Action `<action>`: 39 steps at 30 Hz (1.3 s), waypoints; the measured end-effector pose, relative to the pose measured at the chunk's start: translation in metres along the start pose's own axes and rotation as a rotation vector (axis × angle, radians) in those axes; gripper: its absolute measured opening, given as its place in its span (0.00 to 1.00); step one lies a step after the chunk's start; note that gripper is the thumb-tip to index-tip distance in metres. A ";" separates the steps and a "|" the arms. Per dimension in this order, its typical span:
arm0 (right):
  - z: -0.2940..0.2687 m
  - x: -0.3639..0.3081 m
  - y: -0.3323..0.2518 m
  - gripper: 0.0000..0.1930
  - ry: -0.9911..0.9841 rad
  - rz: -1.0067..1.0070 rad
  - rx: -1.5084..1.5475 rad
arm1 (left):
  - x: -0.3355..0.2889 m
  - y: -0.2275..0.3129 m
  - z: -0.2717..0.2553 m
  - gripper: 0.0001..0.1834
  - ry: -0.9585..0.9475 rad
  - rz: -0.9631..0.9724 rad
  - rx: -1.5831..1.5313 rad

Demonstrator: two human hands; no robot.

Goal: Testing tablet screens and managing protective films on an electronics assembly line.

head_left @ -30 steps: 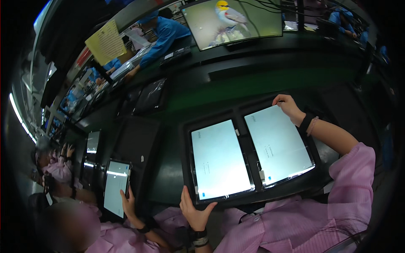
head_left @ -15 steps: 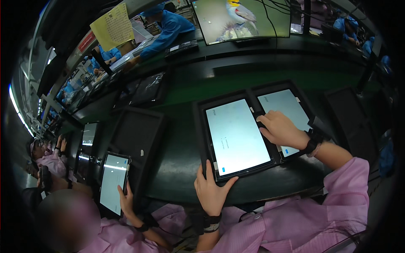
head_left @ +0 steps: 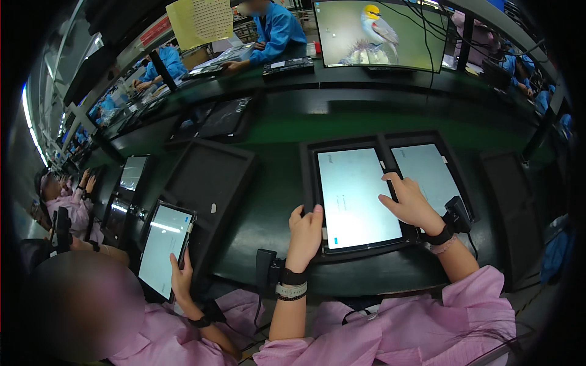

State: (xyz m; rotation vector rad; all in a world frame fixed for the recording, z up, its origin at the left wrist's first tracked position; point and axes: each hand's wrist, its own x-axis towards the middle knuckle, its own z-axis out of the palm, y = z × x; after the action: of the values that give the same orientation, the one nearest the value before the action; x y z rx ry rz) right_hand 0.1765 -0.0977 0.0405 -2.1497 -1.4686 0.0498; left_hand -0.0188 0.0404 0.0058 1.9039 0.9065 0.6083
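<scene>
A black tray (head_left: 310, 183) with two wells lies in front of me. In its left well is a tablet (head_left: 357, 201) with a lit, pale screen; a second lit tablet (head_left: 424, 171) lies in the right well. My left hand (head_left: 305, 238) is closed at the tray's left wall, its thumb beside the left tablet's edge and its curled fingers on the outer side. My right hand (head_left: 414, 204) is over the tray's divider, with forefinger and thumb stretched apart at the left tablet's right edge. That hand partly covers the right tablet.
To my left, a person in pink holds a lit tablet (head_left: 163, 250) beside another black tray (head_left: 210, 174). Another dark tray (head_left: 510, 207) lies on the right. Across the green-black bench stands a monitor (head_left: 381, 36) showing a bird. Dark tablets (head_left: 226, 116) lie farther back.
My left hand has gone from spread fingers at the tablet's lower left corner up to the tray's left wall, curling. My right hand's forefinger and thumb have opened out. The whole view has shifted.
</scene>
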 end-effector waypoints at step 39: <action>-0.034 -0.072 -0.058 0.05 0.052 -0.078 1.072 | -0.136 0.075 -0.083 0.09 0.471 0.378 -0.340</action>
State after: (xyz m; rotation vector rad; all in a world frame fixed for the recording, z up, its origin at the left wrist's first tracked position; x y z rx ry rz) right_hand 0.1085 -0.1589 0.0760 -1.2003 -1.0925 0.5995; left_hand -0.1355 -0.0474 0.1040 1.6521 0.6665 1.3886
